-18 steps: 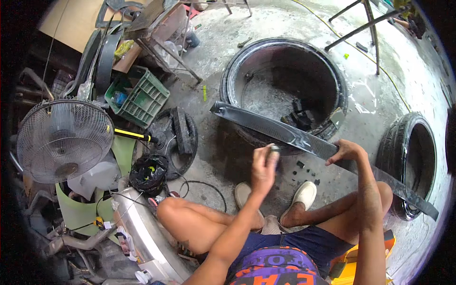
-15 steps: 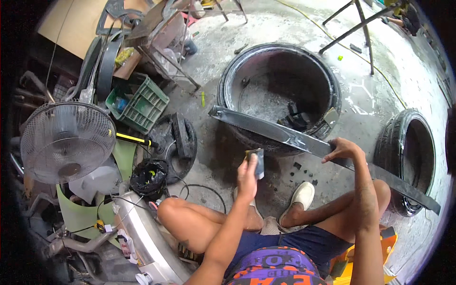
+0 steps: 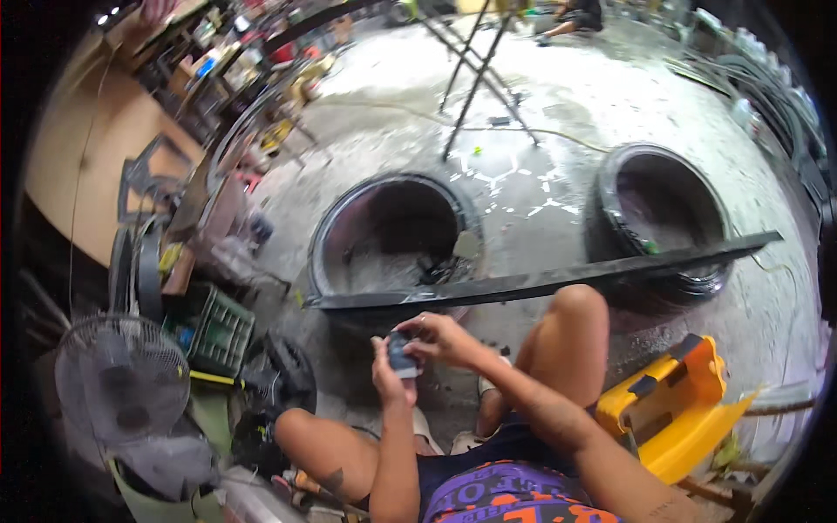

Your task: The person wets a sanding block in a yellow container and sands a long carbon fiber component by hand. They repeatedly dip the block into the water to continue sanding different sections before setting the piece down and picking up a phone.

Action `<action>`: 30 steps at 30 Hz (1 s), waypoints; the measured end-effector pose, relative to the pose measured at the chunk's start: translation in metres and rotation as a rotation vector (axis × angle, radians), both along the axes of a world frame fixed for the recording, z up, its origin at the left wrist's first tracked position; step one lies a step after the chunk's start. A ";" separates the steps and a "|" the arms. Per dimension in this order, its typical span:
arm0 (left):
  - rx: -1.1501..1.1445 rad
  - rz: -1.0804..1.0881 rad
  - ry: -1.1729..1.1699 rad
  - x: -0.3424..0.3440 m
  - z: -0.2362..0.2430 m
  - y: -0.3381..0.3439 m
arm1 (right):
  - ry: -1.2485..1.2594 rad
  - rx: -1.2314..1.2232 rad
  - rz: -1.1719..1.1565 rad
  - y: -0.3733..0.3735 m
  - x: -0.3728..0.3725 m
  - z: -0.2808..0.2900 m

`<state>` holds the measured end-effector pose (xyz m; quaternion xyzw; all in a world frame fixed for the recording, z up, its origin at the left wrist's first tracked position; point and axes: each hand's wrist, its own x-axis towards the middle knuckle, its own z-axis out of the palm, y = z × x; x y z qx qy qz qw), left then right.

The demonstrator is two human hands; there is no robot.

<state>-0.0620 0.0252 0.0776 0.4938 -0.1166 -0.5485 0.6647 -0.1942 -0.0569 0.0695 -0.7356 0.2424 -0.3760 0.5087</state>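
Observation:
My left hand [image 3: 387, 370] holds a small dark pad [image 3: 403, 356] with a pale lower edge between my knees. My right hand [image 3: 433, 342] has its bent fingers on the same pad. Just beyond my hands, a long dark strip [image 3: 532, 281] lies across the large tire [image 3: 328, 240] in front of me and another tire [image 3: 610, 207] to the right. Dark chunks [image 3: 440, 270] sit inside the front tire.
A wire fan [image 3: 122, 379], green crate [image 3: 222, 331] and wooden board [image 3: 74, 166] fill the left. A yellow plastic part [image 3: 684, 427] is beside my right leg. A metal stand [image 3: 479, 70] is ahead; another person [image 3: 571, 22] sits on the far floor.
My right hand has left the strip and joined my left hand on the pad. The strip now rests across both tires. The view has tilted up and turned.

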 end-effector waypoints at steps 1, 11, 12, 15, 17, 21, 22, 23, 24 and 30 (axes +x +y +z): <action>-0.007 -0.015 -0.026 0.001 0.006 0.002 | -0.124 0.317 -0.029 0.013 0.002 0.006; -0.065 -0.270 0.219 0.026 -0.007 -0.024 | -0.186 0.054 -0.454 -0.020 -0.051 0.040; -0.097 -0.271 0.199 0.027 -0.007 -0.027 | -0.240 0.000 -0.538 -0.029 -0.073 0.053; -0.108 -0.188 0.103 0.033 -0.020 -0.037 | -0.263 -0.118 -0.724 -0.022 -0.161 0.103; -0.130 -0.153 -0.018 0.013 0.005 -0.040 | -0.287 -0.098 -0.912 0.014 -0.218 0.135; -0.323 -0.573 -0.083 -0.073 0.069 -0.028 | 0.012 -0.163 -1.539 0.110 -0.316 0.124; -0.358 -0.728 -0.105 -0.107 0.086 -0.018 | -0.119 -0.081 -1.598 0.137 -0.332 0.114; -0.394 -0.886 -0.126 -0.145 0.100 -0.005 | -0.092 0.011 -1.745 0.165 -0.356 0.092; -0.417 -1.023 -0.152 -0.180 0.101 0.005 | -0.069 0.105 -1.880 0.189 -0.382 0.063; -0.506 -1.172 -0.341 -0.240 0.054 0.020 | 0.100 -0.010 -2.243 0.256 -0.449 -0.027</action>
